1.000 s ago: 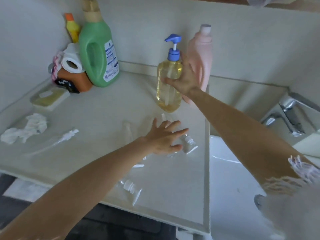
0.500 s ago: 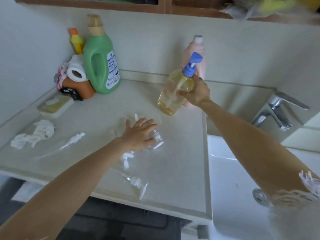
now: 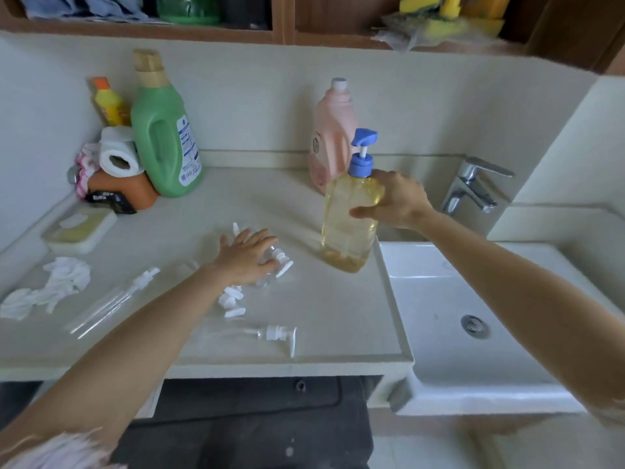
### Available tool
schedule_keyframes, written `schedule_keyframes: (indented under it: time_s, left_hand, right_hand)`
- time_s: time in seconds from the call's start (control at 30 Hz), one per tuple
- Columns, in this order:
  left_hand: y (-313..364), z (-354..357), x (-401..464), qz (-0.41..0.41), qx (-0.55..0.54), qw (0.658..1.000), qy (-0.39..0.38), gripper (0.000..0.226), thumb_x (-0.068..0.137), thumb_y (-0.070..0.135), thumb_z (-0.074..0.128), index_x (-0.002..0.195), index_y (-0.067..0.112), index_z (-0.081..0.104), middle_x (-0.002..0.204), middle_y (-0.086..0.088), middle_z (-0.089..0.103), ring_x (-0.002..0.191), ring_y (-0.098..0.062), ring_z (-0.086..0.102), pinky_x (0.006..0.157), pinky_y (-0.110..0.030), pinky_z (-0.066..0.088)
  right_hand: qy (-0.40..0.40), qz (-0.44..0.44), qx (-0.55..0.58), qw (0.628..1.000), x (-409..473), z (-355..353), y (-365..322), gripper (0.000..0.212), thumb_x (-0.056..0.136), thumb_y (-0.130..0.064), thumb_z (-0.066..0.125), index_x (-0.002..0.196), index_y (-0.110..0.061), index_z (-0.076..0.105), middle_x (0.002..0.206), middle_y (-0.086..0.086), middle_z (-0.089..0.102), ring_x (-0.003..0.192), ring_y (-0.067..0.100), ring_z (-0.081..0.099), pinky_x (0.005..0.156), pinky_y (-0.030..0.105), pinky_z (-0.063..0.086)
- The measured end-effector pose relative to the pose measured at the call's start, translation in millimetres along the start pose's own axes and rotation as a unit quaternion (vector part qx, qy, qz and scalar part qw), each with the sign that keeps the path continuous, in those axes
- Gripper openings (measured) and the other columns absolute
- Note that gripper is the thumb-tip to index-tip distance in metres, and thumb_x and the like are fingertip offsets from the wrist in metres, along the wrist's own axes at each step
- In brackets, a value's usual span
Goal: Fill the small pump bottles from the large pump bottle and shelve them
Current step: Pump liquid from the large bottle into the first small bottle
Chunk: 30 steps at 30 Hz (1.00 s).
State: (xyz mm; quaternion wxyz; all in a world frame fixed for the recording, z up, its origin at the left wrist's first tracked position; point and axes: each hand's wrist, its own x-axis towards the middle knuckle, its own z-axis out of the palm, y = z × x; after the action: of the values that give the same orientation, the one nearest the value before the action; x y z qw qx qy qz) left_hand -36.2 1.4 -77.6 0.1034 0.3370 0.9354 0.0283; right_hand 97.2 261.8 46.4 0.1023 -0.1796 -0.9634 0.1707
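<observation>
The right hand (image 3: 397, 201) grips the large pump bottle (image 3: 351, 211) at about 2 o'clock on the bench (image 3: 321, 316), fingers curled round its body. The left hand (image 3: 245, 257) lies with fingers spread straight over a small pump bottle (image 3: 275, 265) at centre. Another small bottle (image 3: 270, 333) lies on its side toward 6 o'clock.
</observation>
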Motion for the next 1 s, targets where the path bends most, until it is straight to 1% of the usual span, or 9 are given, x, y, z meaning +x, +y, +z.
schedule_keyframes:
  time_s: [0.27, 0.4, 0.57, 0.63, 0.7, 0.77, 0.87, 0.93, 1.0]
  left_hand:
    - [13.3, -9.8, 5.8, 0.048, 0.05, 0.997, -0.016, 0.048, 0.092, 0.032, 0.048, 0.138, 0.044, 0.041, 0.157, 0.002, 0.009, 0.145, -0.026, -0.001, 0.112, -0.057, 0.013]
    - [16.2, -20.2, 12.8, 0.064, 0.102, 0.993, -0.004, 0.045, 0.091, 0.02, 0.049, 0.132, 0.038, 0.052, 0.155, -0.001, 0.018, 0.145, -0.027, 0.001, 0.113, -0.061, 0.009]
    - [18.9, -20.1, 22.5, 0.115, 0.157, 0.98, 0.033, 0.034, 0.093, 0.026, 0.052, 0.126, 0.037, 0.056, 0.145, 0.006, 0.038, 0.141, -0.021, 0.019, 0.109, -0.049, 0.02]
    - [21.1, -21.9, 22.7, 0.149, 0.097, 0.979, 0.102, 0.033, 0.09, 0.028, 0.056, 0.122, 0.033, 0.059, 0.133, 0.008, 0.053, 0.132, -0.019, 0.036, 0.103, -0.043, 0.03]
    - [26.6, -31.5, 18.7, 0.163, -0.029, 0.969, 0.183, 0.031, 0.089, 0.028, 0.061, 0.12, 0.027, 0.062, 0.125, 0.005, 0.061, 0.121, -0.022, 0.051, 0.096, -0.038, 0.041]
    - [34.4, -48.6, 8.1, 0.15, -0.183, 0.944, 0.231, 0.029, 0.089, 0.028, 0.064, 0.117, 0.019, 0.063, 0.117, 0.001, 0.066, 0.109, -0.024, 0.06, 0.09, -0.035, 0.047]
    - [50.8, -82.7, -20.0, 0.154, -0.383, 0.877, 0.245, 0.022, 0.087, 0.032, 0.062, 0.106, 0.022, 0.061, 0.1, 0.004, 0.07, 0.094, -0.013, 0.066, 0.086, -0.027, 0.047]
    - [64.6, -103.1, -38.7, 0.159, -0.49, 0.826, 0.23, 0.01, 0.089, 0.026, 0.06, 0.099, 0.028, 0.059, 0.09, 0.014, 0.071, 0.087, 0.0, 0.065, 0.08, -0.022, 0.049]
    - [81.8, -119.2, -56.4, 0.146, -0.568, 0.783, 0.207, 0.017, 0.094, 0.013, 0.056, 0.1, 0.028, 0.059, 0.088, 0.019, 0.071, 0.084, 0.005, 0.062, 0.071, -0.021, 0.049]
  right_hand:
    - [0.009, 0.028, 0.067, 0.997, -40.9, 7.7, 0.7, 0.078, 0.068, -0.053, 0.078, 0.137, -0.042, 0.043, 0.121, -0.002, 0.061, 0.113, 0.026, 0.056, 0.087, 0.031, 0.041]
    - [0.02, 0.04, 0.092, 0.995, -46.6, 6.2, -0.7, 0.081, 0.068, -0.05, 0.081, 0.138, -0.039, 0.043, 0.124, -0.002, 0.06, 0.114, 0.024, 0.055, 0.09, 0.031, 0.043]
    - [0.009, 0.059, 0.105, 0.993, -48.6, 8.9, 5.4, 0.084, 0.064, -0.053, 0.081, 0.137, -0.04, 0.042, 0.125, -0.002, 0.058, 0.114, 0.023, 0.055, 0.096, 0.039, 0.047]
    - [-0.018, 0.053, 0.161, 0.985, -50.6, 9.6, 6.8, 0.09, 0.063, -0.055, 0.079, 0.141, -0.04, 0.037, 0.13, -0.002, 0.052, 0.12, 0.019, 0.051, 0.102, 0.038, 0.043]
    - [-0.012, 0.045, 0.245, 0.968, -59.1, 9.5, 3.6, 0.091, 0.072, -0.049, 0.077, 0.147, -0.036, 0.029, 0.135, -0.003, 0.038, 0.126, 0.011, 0.039, 0.105, 0.029, 0.032]
    - [0.087, 0.018, 0.282, 0.955, -72.9, 9.3, -0.8, 0.079, 0.081, -0.037, 0.075, 0.147, -0.029, 0.032, 0.134, -0.001, 0.035, 0.126, 0.01, 0.036, 0.103, 0.023, 0.029]
    - [0.226, -0.078, 0.293, 0.926, -90.5, 5.8, -16.2, 0.045, 0.081, -0.028, 0.07, 0.124, -0.022, 0.059, 0.117, -0.01, 0.048, 0.113, 0.011, 0.052, 0.098, 0.026, 0.043]
    - [0.251, -0.16, 0.302, 0.906, -90.9, 6.4, -24.9, 0.027, 0.077, -0.02, 0.066, 0.103, -0.026, 0.065, 0.105, -0.018, 0.054, 0.098, 0.005, 0.058, 0.089, 0.027, 0.05]
    - [0.228, -0.212, 0.32, 0.895, -89.5, 9.4, -31.5, 0.022, 0.078, -0.015, 0.065, 0.098, -0.025, 0.065, 0.099, -0.021, 0.057, 0.089, 0.003, 0.061, 0.081, 0.026, 0.053]
